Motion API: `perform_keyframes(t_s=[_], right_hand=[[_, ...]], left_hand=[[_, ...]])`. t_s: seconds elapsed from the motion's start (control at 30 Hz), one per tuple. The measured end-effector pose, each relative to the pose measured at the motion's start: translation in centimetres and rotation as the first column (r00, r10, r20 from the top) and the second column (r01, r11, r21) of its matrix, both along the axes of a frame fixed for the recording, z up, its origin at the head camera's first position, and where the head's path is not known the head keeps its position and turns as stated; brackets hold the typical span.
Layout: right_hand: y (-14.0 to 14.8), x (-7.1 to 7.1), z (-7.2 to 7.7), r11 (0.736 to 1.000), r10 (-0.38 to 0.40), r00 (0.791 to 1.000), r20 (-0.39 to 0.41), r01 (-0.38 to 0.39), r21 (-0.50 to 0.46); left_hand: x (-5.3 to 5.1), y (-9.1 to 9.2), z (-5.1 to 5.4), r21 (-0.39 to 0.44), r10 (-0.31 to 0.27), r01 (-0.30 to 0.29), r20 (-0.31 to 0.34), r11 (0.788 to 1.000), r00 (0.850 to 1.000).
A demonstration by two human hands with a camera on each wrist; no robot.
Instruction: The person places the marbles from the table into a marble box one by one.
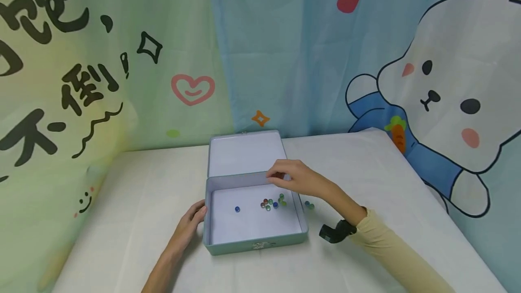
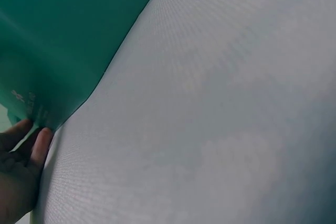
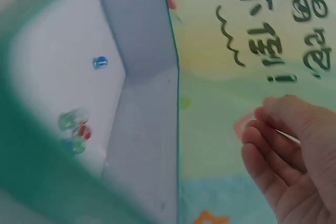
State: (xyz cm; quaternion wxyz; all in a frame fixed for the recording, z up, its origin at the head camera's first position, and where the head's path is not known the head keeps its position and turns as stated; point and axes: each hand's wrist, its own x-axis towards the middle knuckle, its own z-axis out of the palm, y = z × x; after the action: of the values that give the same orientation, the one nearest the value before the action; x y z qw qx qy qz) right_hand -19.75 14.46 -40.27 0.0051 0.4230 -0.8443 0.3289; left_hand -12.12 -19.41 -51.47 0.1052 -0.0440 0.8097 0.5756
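An open tin box [image 1: 256, 244], pale green outside and white within, stands on the table with its lid [image 1: 246, 153] tipped back. My left hand [image 1: 191, 223] rests on the box's left wall, fingertips touching it from outside; the left wrist view shows the same fingers [image 2: 42, 142] against the green side. Above the box's far right part hovers my right hand [image 1: 299, 177], fingers bent and thumb near the index fingertip. Nothing shows between them. On the box floor lie several glass marbles [image 1: 267, 208] in a cluster and a lone blue marble [image 1: 237, 209].
Two more marbles [image 1: 311, 206] lie on the white tablecloth [image 1: 346, 166], just right of the box. A black wrist camera [image 1: 335, 232] is strapped to the right wrist. Behind the table hangs a printed curtain [image 1: 260, 58].
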Motion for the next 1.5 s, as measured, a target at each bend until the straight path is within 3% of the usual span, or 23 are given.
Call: perform_keyframes(t_s=[0.13,0.33,0.5,0.6,0.77,1.1,1.5], right_hand=[[3.4,1.5,-1.7,0.984,-0.155,0.988,0.007,0.155,-0.087],[7.3,3.7,-5.5,0.909,-0.372,0.921,0.113,0.387,-0.153],[9.2,4.3,-10.1,0.894,-0.415,0.907,0.076,0.422,-0.152],[9.5,4.4,-11.6,0.888,-0.425,0.898,0.113,0.438,-0.140],[9.4,4.7,-12.5,0.889,-0.423,0.887,0.187,0.446,-0.106],[8.9,4.3,-12.7,0.913,-0.387,0.918,0.087,0.394,-0.104],[8.9,4.2,-12.9,0.916,-0.381,0.922,0.067,0.386,-0.107]], left_hand=[[0.0,0.1,-0.2,-0.003,-0.006,0.006,0.005,1.000,1.000],[0.0,0.1,-0.1,0.001,-0.011,0.011,-0.009,1.000,1.000],[-0.1,-0.1,-0.2,0.007,-0.020,0.020,-0.024,1.000,1.000],[-0.2,-0.2,-0.3,0.003,-0.013,0.013,-0.013,1.000,1.000],[-0.2,-0.2,-0.4,0.001,-0.005,0.005,0.004,1.000,1.000],[0.0,-0.2,-0.5,0.005,-0.009,0.009,-0.009,1.000,1.000],[-0.1,-0.2,-0.5,0.007,-0.012,0.012,-0.011,1.000,1.000]])
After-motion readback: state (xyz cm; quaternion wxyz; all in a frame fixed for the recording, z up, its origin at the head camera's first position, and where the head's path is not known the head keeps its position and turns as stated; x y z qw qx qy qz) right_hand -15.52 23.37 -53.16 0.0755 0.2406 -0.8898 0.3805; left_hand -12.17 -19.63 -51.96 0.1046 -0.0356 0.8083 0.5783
